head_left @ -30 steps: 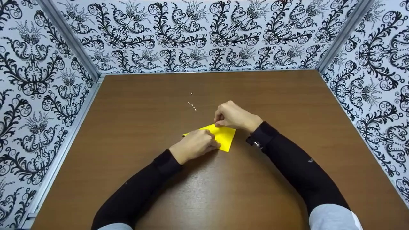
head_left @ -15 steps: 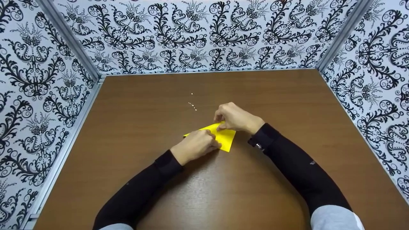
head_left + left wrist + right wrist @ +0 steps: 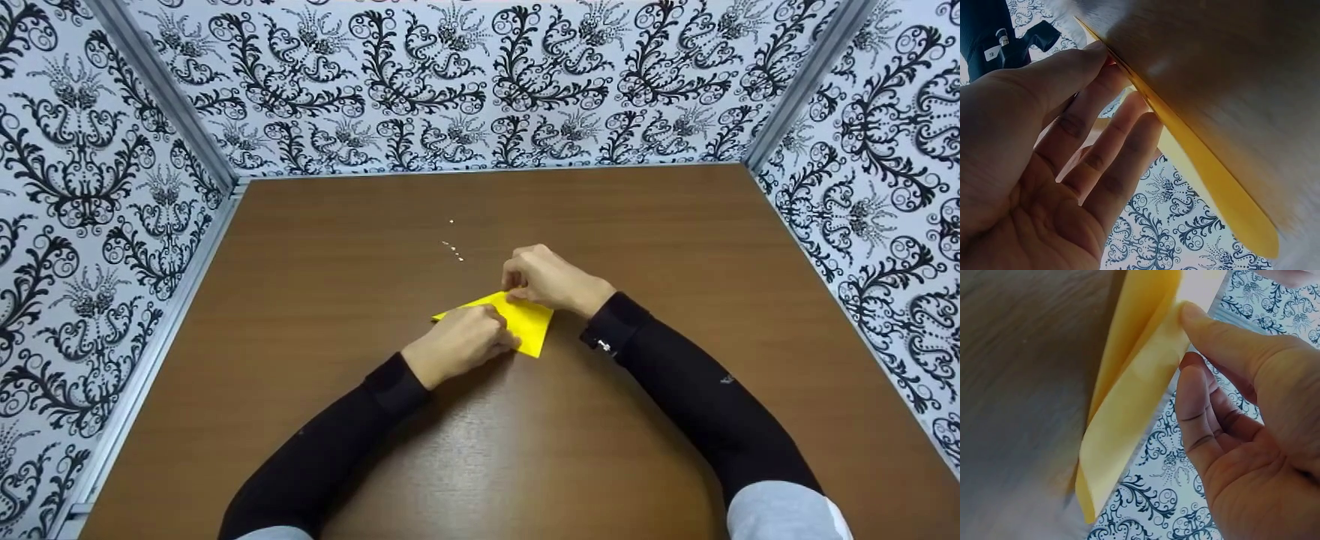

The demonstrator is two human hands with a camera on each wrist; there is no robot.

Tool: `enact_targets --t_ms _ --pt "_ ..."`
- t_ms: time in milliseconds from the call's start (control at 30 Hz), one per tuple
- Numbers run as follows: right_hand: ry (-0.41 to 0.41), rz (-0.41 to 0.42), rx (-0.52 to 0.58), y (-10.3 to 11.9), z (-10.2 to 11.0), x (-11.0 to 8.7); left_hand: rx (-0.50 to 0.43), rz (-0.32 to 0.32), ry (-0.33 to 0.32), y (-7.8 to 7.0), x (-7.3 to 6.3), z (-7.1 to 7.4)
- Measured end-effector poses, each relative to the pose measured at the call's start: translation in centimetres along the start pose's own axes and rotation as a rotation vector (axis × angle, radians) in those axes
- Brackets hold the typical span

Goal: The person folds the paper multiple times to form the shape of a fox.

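Note:
A folded sheet of yellow paper [image 3: 529, 328] lies at the middle of the brown table, partly covered by both hands. My left hand [image 3: 459, 339] holds its near side, with thumb and fingertips at the edge in the left wrist view. At the far edge, my right hand [image 3: 553, 277] pinches the paper between thumb and fingers. The right wrist view shows the paper [image 3: 1129, 405] with one layer bent over another and a gap between them. From the left wrist, the paper [image 3: 1202, 163] appears as a narrow strip rising slightly from the tabletop.
Several small white specks [image 3: 454, 250] lie on the table [image 3: 337, 247] beyond the paper. Patterned panels [image 3: 480, 82] with metal posts [image 3: 161, 90] stand around the back and sides of the table.
My right thumb moved inward over the paper's far edge, then back out towards that edge. My left hand and the paper hold nearly the same place.

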State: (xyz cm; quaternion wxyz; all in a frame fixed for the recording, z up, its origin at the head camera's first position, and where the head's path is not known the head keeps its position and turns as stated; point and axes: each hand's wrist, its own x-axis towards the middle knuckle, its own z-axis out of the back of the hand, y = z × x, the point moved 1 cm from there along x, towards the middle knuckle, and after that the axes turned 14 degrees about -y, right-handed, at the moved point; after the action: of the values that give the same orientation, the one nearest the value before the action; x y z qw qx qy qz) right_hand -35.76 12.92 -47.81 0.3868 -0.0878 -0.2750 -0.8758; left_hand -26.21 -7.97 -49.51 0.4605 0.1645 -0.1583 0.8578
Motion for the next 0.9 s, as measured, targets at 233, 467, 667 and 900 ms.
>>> enact_targets --t_ms 233,467,667,900 --pt "-0.020 -0.024 0.003 -0.1 0.5 0.1 -0.048 0.010 -0.015 0.1 0.0 -0.1" --pt "0.010 0.019 0.011 0.4 1.7 -0.6 -0.046 -0.007 -0.037 0.2 -0.1 -0.2" --pt "0.089 0.024 -0.031 0.5 1.8 -1.8 -0.005 -0.004 -0.030 0.1 -0.1 0.0" --pt "0.096 0.036 -0.018 0.6 1.9 -3.4 0.037 -0.022 -0.048 0.2 -0.3 0.2"
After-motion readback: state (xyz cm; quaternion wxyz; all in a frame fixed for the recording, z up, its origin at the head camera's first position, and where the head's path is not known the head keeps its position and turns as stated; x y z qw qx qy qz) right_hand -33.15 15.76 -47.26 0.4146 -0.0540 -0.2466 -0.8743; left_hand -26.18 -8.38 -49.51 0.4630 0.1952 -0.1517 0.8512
